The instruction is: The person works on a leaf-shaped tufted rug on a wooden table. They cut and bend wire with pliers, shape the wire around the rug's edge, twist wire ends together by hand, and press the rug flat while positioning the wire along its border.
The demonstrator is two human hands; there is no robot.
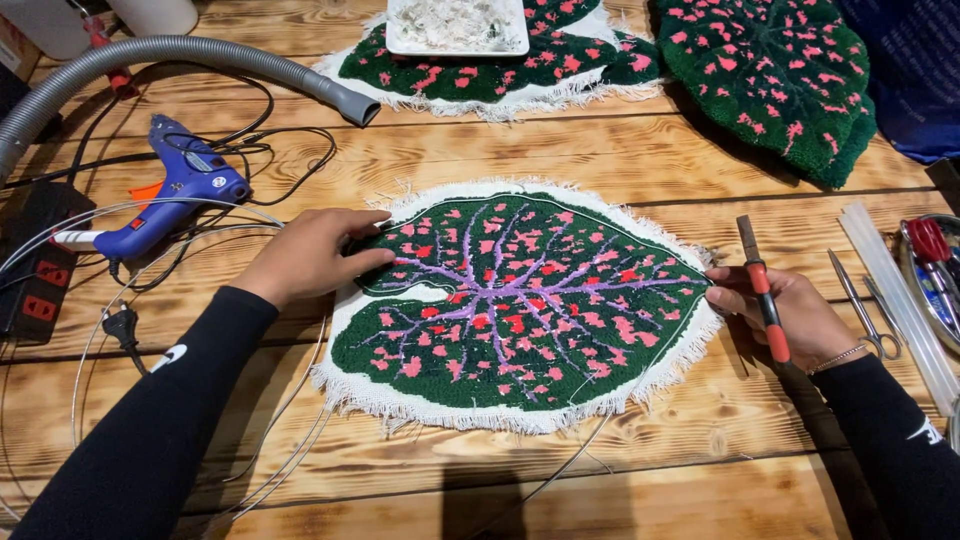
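Observation:
A leaf-shaped tufted rug point(520, 305), dark green with pink spots, red spots and purple veins, lies flat on the wooden table point(620, 150) with a frayed white fabric border. My left hand point(315, 252) rests flat on the rug's left edge. At the rug's right tip, my right hand point(785, 310) pinches the fabric edge and also holds a tool with a red handle point(764, 292) that points upward. Thin metal wire point(290, 420) loops from under the rug toward the left.
A blue glue gun point(180, 190) and black cables lie at left beside a grey hose point(190, 55) and a power strip point(35, 270). Two more leaf rugs point(770, 70) and a white tray point(455, 30) sit at the back. Glue sticks point(895, 295) and scissors point(860, 305) lie at right.

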